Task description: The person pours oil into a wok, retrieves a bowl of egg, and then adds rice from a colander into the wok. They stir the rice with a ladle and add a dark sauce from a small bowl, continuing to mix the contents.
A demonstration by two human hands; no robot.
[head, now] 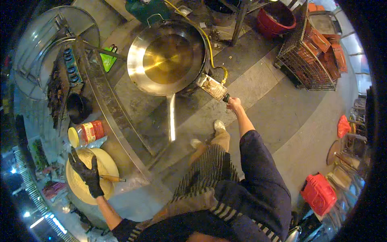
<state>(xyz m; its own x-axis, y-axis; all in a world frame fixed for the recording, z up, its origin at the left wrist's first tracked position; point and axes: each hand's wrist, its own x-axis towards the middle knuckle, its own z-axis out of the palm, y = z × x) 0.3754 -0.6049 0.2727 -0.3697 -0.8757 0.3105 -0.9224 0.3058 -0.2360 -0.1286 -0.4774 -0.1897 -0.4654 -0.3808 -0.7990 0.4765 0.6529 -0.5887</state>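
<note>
My left hand (86,172), in a black glove, is over a yellow bowl (113,169) with its fingers and thumb spread. Pale contents fill part of the bowl, and a tool's wooden handle (113,178) sticks out over its rim beside the glove. My bare right hand (234,104) grips a dark knob (226,97) at the end of a worn metal control plate (213,88). Left of that plate sits a large steel frying pan (136,65), with amber liquid (164,59) in its bottom and its long handle (171,118) towards me.
A yellow gas hose (208,45) runs along the pan's right side to the control plate. Near the bowl lies a yellow-lidded jar (87,133) of red contents. A wire cage (302,60) holding orange items, a red tub (276,22) and a red crate (319,193) stand rightward.
</note>
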